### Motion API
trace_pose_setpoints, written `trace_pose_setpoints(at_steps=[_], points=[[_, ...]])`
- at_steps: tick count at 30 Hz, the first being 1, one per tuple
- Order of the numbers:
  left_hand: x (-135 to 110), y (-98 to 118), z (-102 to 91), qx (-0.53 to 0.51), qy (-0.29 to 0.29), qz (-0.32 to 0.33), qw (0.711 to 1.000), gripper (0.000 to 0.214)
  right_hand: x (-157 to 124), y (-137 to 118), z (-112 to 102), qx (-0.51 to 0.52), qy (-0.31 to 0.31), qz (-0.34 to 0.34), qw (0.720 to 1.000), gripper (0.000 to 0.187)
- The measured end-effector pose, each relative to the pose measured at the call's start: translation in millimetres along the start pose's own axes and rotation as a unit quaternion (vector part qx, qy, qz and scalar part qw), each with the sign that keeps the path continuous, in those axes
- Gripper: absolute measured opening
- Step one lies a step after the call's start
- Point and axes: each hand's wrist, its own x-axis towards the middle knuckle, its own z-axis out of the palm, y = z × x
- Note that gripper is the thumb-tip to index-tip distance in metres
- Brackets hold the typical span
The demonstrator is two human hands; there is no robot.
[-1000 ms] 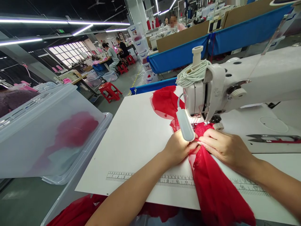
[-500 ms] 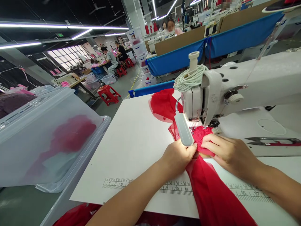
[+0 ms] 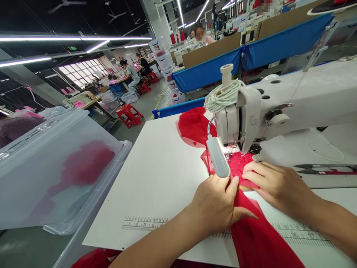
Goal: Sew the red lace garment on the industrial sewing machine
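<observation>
Red sheer fabric (image 3: 259, 230) with a lacy part (image 3: 239, 162) lies under the needle area of a white sewing machine (image 3: 301, 100) and trails over the table's front edge. My left hand (image 3: 213, 203) rests on it just left of the lacy part, its thumb spread away from the fingers. A small grey lamp (image 3: 219, 156) hides some of those fingertips. On the right, my right hand (image 3: 279, 186) has its bent fingers closed on the edge of the lacy part. More red fabric (image 3: 193, 126) lies behind the needle area.
Thread snips (image 3: 325, 169) lie right of my right hand. A printed ruler (image 3: 142, 223) runs along the white tabletop (image 3: 156, 167). To the left stands a translucent plastic box (image 3: 55, 178) with red fabric inside. A red stool (image 3: 129, 115) and seated people are farther back.
My left thumb has swung out from the fabric toward the right, and the hand has opened. My right hand has shifted slightly right and down in view. The camera view has tilted a little.
</observation>
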Motion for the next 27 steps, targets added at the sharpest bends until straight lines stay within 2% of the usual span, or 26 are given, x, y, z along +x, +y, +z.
trace_pose_setpoints(at_steps=[4, 8, 11, 18, 27], points=[[-0.8, 0.9, 2.2, 0.013, -0.013, -0.003, 1.0, 0.091, 4.1, 1.1, -4.8, -0.017, 0.002, -0.037, 0.999, 0.026], [1.5, 1.7, 2.9, 0.027, 0.013, -0.002, 1.0, 0.09, 5.4, 4.5, -6.8, -0.022, 0.005, -0.054, 0.998, 0.029], [3.0, 1.8, 2.7, 0.041, 0.025, -0.001, 0.999, 0.09, 3.5, 5.9, -4.6, -0.019, 0.002, -0.046, 0.999, 0.028], [3.1, 0.1, 4.4, 0.067, 0.005, -0.012, 0.998, 0.089, -0.1, 4.2, 2.2, -0.026, 0.012, 0.0, 1.0, 0.031], [6.3, -3.9, 5.2, 0.081, -0.018, -0.027, 0.996, 0.086, 6.7, 8.5, -0.1, -0.059, 0.033, -0.015, 0.998, 0.033]])
